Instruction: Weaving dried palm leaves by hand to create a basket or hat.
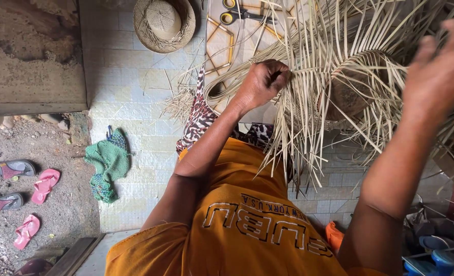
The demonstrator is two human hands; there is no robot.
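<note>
At 1 o'clock in the head view, a half-woven straw hat sits over a rounded form, its loose pale strips fanning out in all directions and hanging down toward 6 o'clock. Left hand, at 12 o'clock, is closed on a bundle of these strips at the hat's left edge, fingers curled around them. Right hand, at 2 o'clock, is raised close to the camera and blurred; its fingers are bent and lie against the strips on the right side, but whether it is clamped on any cannot be told. The 2 hands are well apart, with the hat between them.

Other items noted: a finished straw hat at 11 o'clock on the tiled floor; scissors with yellow handles just right of it; a green knitted cloth at 9 o'clock; 2 pink sandals and 2 grey sandals on the gravel at 8 o'clock. The person wears an orange shirt.
</note>
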